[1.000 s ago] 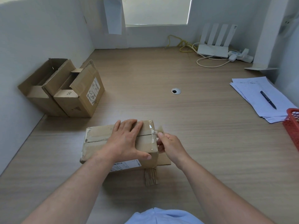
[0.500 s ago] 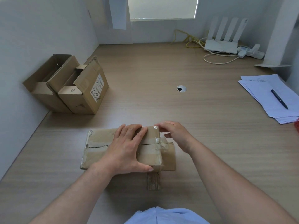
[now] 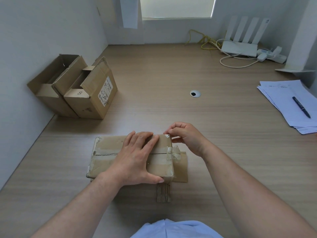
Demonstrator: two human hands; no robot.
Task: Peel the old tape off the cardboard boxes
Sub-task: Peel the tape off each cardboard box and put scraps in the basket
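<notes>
L hand [image 3: 135,158] flat on box [image 3: 106,152], R hand [image 3: 186,136] pinching corner

walls [image 3: 42,31]: plain white, enclosing left and back edges | desk [image 3: 154,74]: light wood grain, round cable hole [image 3: 195,93] mid-surface | window [image 3: 177,6]: back wall, bright daylight

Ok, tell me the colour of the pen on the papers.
Black pen, shown best in the head view.
</notes>
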